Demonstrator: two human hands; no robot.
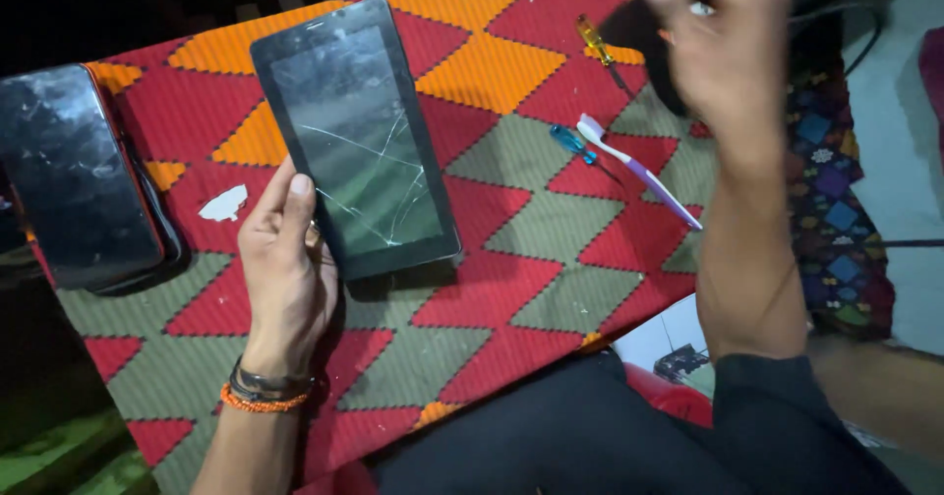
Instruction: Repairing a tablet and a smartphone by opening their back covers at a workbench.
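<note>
Nearest the camera, the person's dark trouser leg (551,436) fills the lower edge, and both forearms reach out over it. The left wrist wears a dark band and an orange bead bracelet (264,400). The left hand (285,259) grips a small tablet (356,136) by its lower left edge, thumb lying along the side of the frame and fingers tucked underneath. The tablet is tilted up off the cloth, screen facing the camera; its dark glass is cracked, with thin lines branching across the lower half.

Beneath everything lies a woven mat (511,259) with red, orange and grey-green zigzag blocks. A small white scrap (225,204) rests on it just left of the left hand. Further left, a second dark device (74,175) lies flat with a scuffed screen.

To the right, a white and purple toothbrush (639,172) lies on the mat, with a blue-handled screwdriver (578,145) just beside its head. A little farther away lies a yellow-handled screwdriver (598,46).

The right hand (723,58) is raised above the far edge of the mat, blurred, its fingers closed around a dark object (641,38) whose shape I cannot make out.
</note>
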